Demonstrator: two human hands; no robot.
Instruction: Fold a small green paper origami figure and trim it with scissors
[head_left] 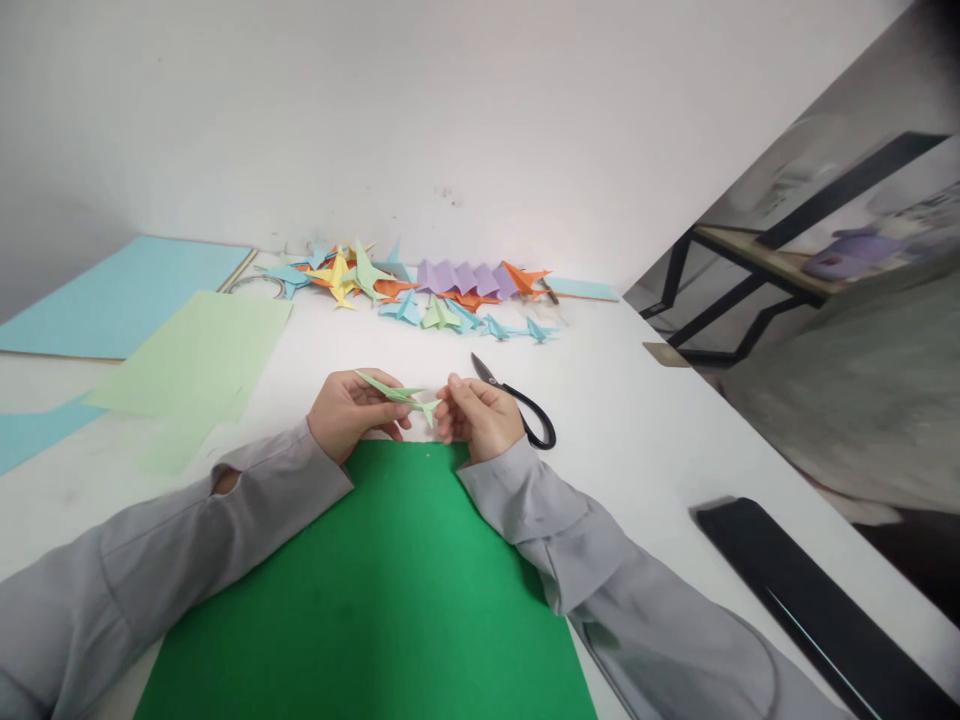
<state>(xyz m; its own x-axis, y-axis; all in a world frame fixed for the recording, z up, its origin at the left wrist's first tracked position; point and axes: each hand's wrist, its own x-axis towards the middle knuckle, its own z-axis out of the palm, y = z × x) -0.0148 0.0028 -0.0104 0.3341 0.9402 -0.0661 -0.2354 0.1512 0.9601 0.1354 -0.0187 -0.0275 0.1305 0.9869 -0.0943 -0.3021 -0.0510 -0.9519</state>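
My left hand (351,408) is closed on a light green folded-paper origami figure (394,390), pinched between thumb and fingers above the far edge of the green mat. One long point of the paper sticks out to the upper left, and a small forked end (430,409) points right. My right hand (484,412) is close beside that forked end, its thumb and fingertip pressed together. Whether anything thin sits in that pinch cannot be made out. Black-handled scissors (541,418) lie just behind my right hand, partly covered by it.
Along the wall lie several folded-paper figures (367,275) and a purple pleated paper strip (465,279). Blue sheets (135,290) and light green sheets (202,350) spread at left. The green mat (375,600) lies in front; a long black object (810,600) rests at right near the table edge.
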